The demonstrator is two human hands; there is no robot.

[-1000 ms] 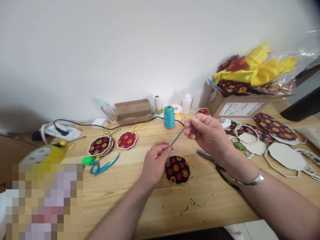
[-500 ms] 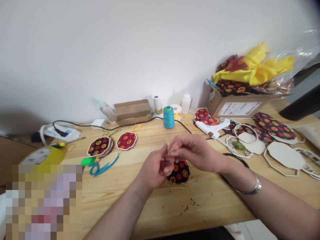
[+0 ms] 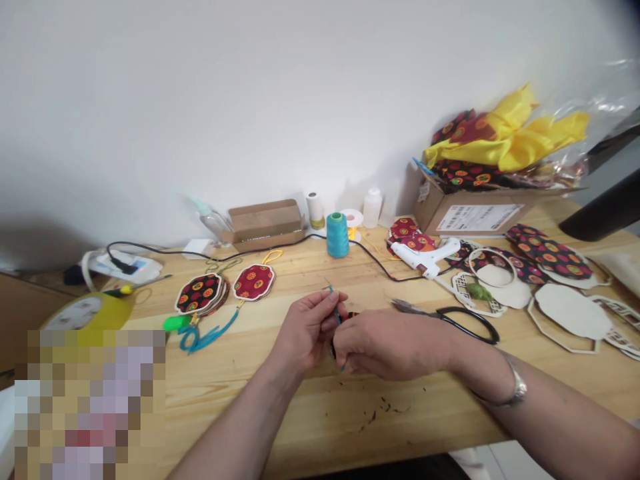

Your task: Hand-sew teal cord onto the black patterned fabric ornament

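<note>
My left hand [image 3: 306,327] is closed in a pinch on a thin teal cord [image 3: 338,313], whose end sticks up above the fingers. My right hand [image 3: 387,343] lies low over the wooden table [image 3: 280,407], fingers curled onto the same cord and covering most of a black fabric disc with red and orange circles [image 3: 350,315]. Only a sliver of the disc shows between the two hands, which touch each other.
Black scissors [image 3: 450,313] lie just right of my hands. A white glue gun [image 3: 425,255] and its black cable, a teal thread spool [image 3: 338,234], patterned ornaments [image 3: 254,281], white cut-outs [image 3: 570,310] and a cardboard box of fabric [image 3: 475,213] are spread behind.
My right hand came down from head height to the disc, drawing the cord down with it. The glue gun and scissors, covered before, now show.
</note>
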